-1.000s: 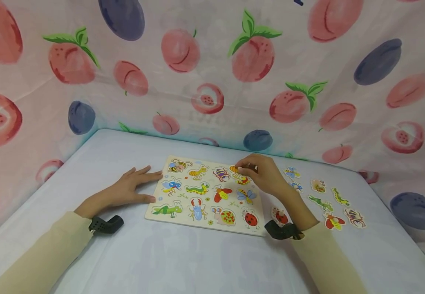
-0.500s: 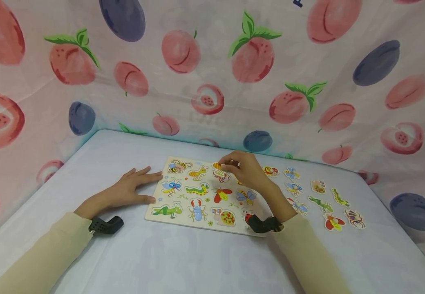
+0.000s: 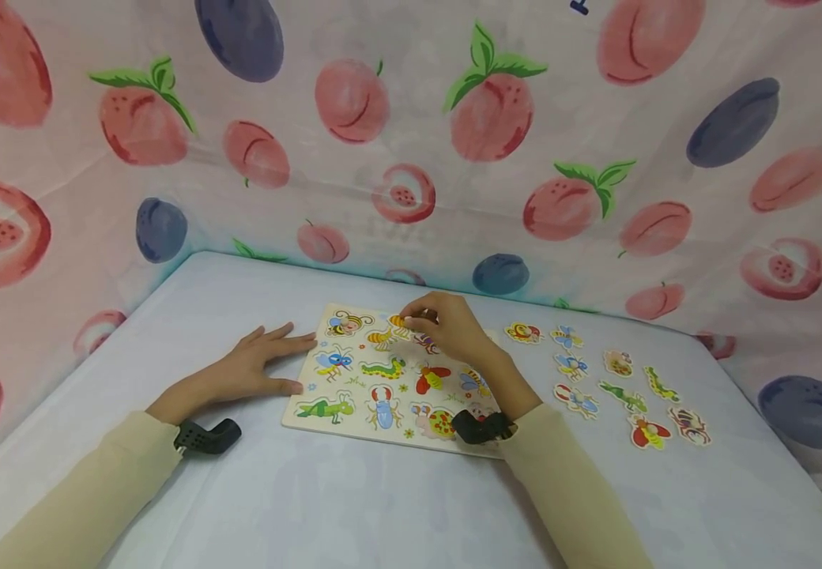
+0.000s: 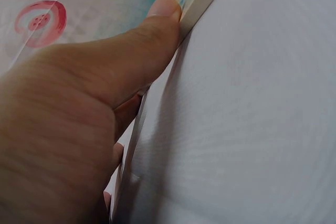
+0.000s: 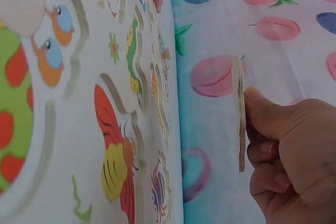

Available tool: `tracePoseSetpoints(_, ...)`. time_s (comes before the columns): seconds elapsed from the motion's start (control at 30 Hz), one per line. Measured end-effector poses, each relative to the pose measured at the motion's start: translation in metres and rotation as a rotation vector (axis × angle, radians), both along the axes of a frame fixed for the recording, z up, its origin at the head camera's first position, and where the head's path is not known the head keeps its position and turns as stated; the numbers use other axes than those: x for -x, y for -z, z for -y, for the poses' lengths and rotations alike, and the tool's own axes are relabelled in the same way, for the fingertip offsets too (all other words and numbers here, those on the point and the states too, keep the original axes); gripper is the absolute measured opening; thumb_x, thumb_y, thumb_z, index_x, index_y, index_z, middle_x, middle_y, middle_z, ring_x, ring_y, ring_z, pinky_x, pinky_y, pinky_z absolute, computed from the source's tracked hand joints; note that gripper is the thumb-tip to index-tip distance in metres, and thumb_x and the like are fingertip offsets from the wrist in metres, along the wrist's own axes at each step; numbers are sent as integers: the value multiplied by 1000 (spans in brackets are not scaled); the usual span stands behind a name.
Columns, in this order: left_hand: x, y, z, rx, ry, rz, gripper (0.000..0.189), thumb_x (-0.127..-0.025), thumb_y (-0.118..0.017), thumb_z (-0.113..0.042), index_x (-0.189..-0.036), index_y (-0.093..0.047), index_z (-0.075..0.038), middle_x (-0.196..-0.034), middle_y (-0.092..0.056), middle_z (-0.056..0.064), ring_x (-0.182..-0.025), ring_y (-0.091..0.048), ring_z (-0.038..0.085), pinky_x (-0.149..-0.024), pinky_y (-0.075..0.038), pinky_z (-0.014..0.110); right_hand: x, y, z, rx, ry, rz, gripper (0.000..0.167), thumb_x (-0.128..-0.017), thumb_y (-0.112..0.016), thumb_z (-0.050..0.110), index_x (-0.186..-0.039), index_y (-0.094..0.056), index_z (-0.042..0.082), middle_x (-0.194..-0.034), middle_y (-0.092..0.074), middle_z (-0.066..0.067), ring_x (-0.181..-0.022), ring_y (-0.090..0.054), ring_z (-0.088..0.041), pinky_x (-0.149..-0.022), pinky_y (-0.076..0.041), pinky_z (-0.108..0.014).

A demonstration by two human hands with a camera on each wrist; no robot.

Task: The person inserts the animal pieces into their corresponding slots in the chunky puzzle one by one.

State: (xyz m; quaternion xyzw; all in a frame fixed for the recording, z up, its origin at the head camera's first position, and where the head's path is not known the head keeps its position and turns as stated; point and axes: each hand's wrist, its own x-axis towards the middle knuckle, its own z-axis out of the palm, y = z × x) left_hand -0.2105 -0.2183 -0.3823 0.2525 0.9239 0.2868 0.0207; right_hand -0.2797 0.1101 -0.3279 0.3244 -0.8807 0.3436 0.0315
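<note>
A wooden insect puzzle board (image 3: 364,433) lies on the table, with shallow insect-shaped recesses. My left hand (image 3: 258,365) rests beside its left edge, fingers spread; the thumb (image 4: 157,19) touches the board's side. Over the board's upper part, my right hand (image 3: 450,328) pinches a puzzle piece (image 3: 397,322) with an orange-and-yellow striped insect on it. The right wrist view shows this piece (image 5: 239,121) edge-on, held clear of the board surface. Beneath it is the printed orange ant-like insect (image 3: 378,340). My right hand and forearm hide the board's upper right and part of its right side.
Several loose insect pieces lie on the table to the right, among them a blue beetle (image 3: 576,401), a green grasshopper (image 3: 622,396), a caterpillar (image 3: 661,384) and a red-winged insect (image 3: 647,432). A fruit-patterned cloth (image 3: 454,229) stands behind the table.
My right hand has moved left across the board's upper row, carrying the striped insect piece from the upper right corner. My left hand has stayed in place.
</note>
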Motion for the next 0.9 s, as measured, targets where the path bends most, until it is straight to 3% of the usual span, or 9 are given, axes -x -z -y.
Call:
tracePoseSetpoints(0.4,1,0,1,-2,14,-8,78,-79,-73,-49,-143,-47,-13,-149,-39,3,-143,-15,37,-111,0,59,6,8,21,-26,6,62,12,-91,-66,15,-100,-73,11,-95,-65,1,-76,-59,-13,-67,-51,-26)
tracePoseSetpoints(0.6,0,-2,0,-11,21,-1,76,-81,-72,-48,-143,-47,-12,-149,-39,5,-142,-14,39,-111,0,60,9,13,27,-48,52,90,11,-92,-66,15,-99,-73,11,-93,-64,1,-76,-59,-15,-69,-51,-26)
tracePoseSetpoints(0.9,0,-2,0,-6,15,5,76,-80,-72,-48,-143,-47,-12,-149,-39,4,-143,-14,38,-111,0,59,15,18,35,-139,63,97,11,-91,-65,16,-99,-73,13,-95,-64,3,-83,-56,-14,-76,-50,-25)
